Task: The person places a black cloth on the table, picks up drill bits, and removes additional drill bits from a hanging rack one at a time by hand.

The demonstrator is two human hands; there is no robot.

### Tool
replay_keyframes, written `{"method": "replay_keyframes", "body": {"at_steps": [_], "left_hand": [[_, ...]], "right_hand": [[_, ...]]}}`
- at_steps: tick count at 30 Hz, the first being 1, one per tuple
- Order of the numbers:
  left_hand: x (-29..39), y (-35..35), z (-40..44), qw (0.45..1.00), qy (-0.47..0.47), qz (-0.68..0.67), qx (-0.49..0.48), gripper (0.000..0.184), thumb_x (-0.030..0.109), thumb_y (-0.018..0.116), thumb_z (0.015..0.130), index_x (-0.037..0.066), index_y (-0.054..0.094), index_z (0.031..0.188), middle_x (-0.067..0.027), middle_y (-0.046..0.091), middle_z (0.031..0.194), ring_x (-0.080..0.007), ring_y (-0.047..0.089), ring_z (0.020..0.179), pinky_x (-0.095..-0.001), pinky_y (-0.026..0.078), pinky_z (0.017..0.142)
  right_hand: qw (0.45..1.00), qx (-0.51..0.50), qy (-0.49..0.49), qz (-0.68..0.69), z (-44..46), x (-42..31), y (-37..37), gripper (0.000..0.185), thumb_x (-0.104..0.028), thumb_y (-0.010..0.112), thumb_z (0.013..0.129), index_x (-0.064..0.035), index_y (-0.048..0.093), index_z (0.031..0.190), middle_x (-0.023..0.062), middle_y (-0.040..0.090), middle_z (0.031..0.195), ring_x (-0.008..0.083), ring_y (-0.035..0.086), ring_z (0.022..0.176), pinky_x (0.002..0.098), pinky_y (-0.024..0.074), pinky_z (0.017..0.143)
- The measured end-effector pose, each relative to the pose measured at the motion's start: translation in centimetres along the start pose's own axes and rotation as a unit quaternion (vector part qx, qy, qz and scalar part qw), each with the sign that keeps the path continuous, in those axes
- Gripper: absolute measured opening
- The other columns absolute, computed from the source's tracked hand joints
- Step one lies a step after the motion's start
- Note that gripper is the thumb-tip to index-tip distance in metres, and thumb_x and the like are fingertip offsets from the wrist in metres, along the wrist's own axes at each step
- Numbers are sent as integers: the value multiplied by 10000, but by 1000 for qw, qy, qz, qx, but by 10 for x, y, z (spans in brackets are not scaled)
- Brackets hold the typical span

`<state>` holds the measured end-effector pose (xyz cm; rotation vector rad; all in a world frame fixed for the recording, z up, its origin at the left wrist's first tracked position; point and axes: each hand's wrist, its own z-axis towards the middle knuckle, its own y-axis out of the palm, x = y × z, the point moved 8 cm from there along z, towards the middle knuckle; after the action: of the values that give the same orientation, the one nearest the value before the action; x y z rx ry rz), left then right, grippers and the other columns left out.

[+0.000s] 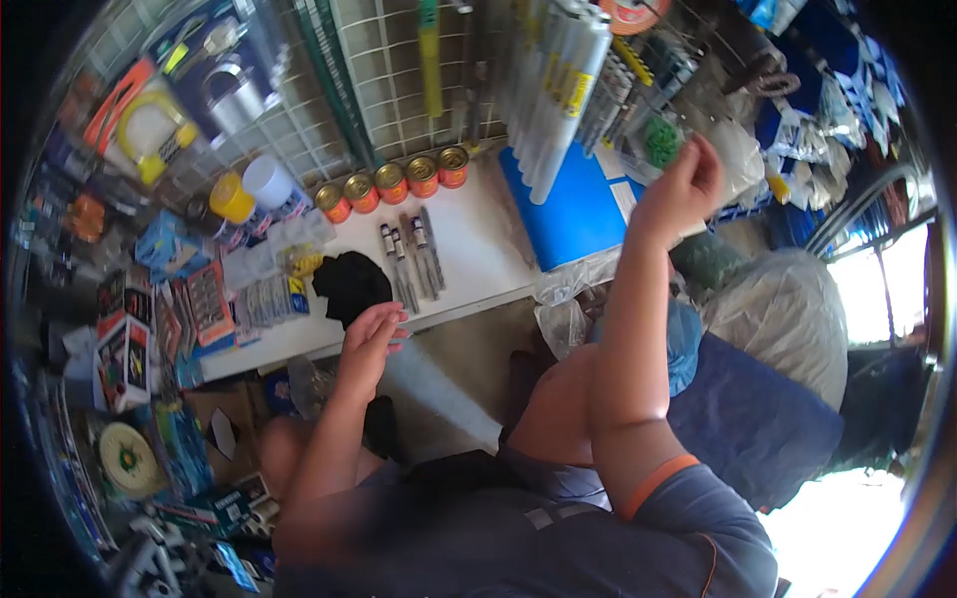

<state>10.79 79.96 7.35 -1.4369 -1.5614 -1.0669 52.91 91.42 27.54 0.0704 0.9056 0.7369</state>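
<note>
My left hand [371, 347] hovers at the front edge of the white counter, fingers stretched out and holding nothing. Just beyond it lies a crumpled black cloth [352, 285]. Several metal drill bits [426, 261], some with labels at one end, rest on the counter beside the cloth. My right hand [690, 185] is raised at the right, its fingers curled in. What it holds, if anything, is hidden. Close to it are a clear plastic bag [736, 159] and a bunch of small green pieces [662, 142].
Several small red tins [391, 182] line the back of the white counter [469, 261]. A blue folder [558, 209] lies to their right, under hanging clear-packed rods [573, 95]. Packaged goods crowd the left, including a large padlock [235, 100]. Covered bundles [783, 324] stand at the right.
</note>
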Motion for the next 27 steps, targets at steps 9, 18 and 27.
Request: {"method": "replay_keyframes", "body": {"at_steps": [9, 18, 27], "left_hand": [[-19, 7, 14, 982, 129, 96, 100, 605, 248, 537, 989, -17, 309, 1482, -192, 429, 1468, -287, 434, 1328, -350, 334, 1091], [-28, 25, 9, 981, 9, -166, 99, 724, 264, 482, 916, 7, 199, 1531, -168, 256, 1571, -246, 238, 1446, -339, 185, 1160], [-47, -10, 37, 967, 62, -183, 163, 716, 409, 476, 960, 62, 229, 1536, -128, 276, 1576, -254, 218, 1457, -377, 126, 1175]], "right_hand": [[831, -534, 127, -89, -201, -30, 89, 413, -136, 738, 825, -40, 586, 1196, 86, 672, 808, 188, 632, 683, 319, 496, 650], [620, -683, 89, -376, -354, 8, 80, 1078, -459, 789, 720, -142, 165, 1540, 273, 389, 1320, 473, 475, 1149, 524, 478, 933], [519, -742, 90, -414, -364, 1, 101, 1266, -339, 845, 666, -263, -48, 1560, 274, 378, 1365, 465, 498, 1191, 493, 509, 926]]}}
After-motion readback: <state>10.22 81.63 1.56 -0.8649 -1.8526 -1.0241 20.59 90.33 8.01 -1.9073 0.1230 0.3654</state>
